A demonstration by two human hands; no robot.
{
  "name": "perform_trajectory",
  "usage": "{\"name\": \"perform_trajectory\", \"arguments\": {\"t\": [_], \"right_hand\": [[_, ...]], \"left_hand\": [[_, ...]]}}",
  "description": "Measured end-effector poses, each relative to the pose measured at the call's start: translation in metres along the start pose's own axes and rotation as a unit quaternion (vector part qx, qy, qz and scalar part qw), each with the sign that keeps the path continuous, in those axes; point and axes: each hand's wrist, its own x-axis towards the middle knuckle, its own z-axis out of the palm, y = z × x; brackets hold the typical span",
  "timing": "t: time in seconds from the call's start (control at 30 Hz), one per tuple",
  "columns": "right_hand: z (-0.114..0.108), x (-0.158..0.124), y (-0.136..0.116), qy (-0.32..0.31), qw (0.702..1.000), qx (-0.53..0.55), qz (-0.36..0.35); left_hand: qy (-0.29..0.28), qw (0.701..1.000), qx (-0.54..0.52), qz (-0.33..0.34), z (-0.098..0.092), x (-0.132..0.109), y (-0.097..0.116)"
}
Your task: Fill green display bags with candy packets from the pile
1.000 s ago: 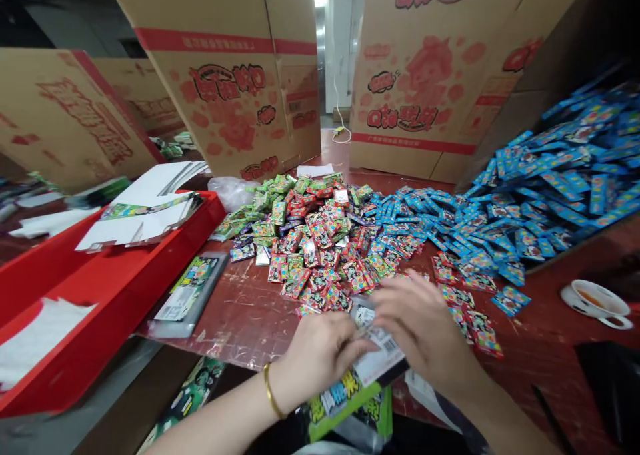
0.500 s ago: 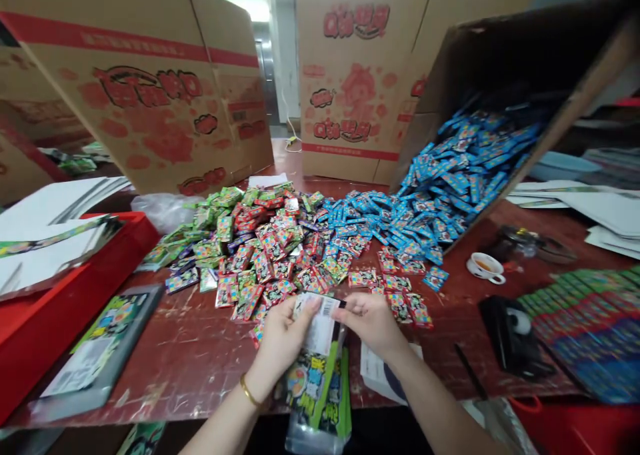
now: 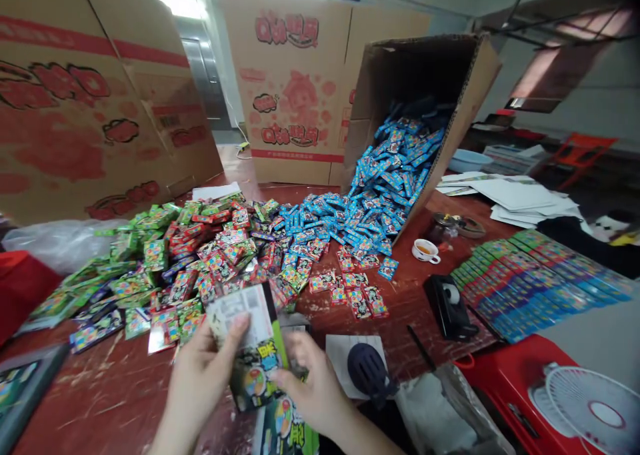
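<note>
My left hand (image 3: 197, 382) and right hand (image 3: 313, 392) have tilted the printed packet (image 3: 253, 348) leftward, fingers gripping it, readier for handling above the counter (image 3: 125, 388).

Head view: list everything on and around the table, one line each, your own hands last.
table: one, worn dark red, foreground.
mixed packets: many, green and red, heaped centre-left.
blue packets: many, spilling from the tipped box.
tipped box: one, brown, right of centre.
printed cartons: several, brown with red print, behind.
cup: one, white, beside blue packets.
tape dispenser: one, black, right.
packet rows: many, green, red, blue, far right.
fan: one, white, bottom right.
clear pouch: one, green print, between hands.
left hand: holds pouch.
right hand: holds pouch.
</note>
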Motion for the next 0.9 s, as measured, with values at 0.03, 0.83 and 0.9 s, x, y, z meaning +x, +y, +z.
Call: {"name": "perform_trajectory", "arguments": {"t": [0.03,0.83,0.9], "right_hand": [[-0.002,0.002,-0.001,0.043,0.998,-0.027,-0.041],[0.021,0.024,0.020,0.173,0.978,-0.077,-0.091],[0.022,0.021,0.016,0.160,0.979,-0.086,-0.093]], "left_hand": [[0.014,1.000,0.012,0.010,0.006,-0.007,-0.008],[0.100,0.986,0.071,0.111,0.031,-0.038,-0.071],[0.118,0.982,0.077,0.124,0.034,-0.039,-0.071]]}}
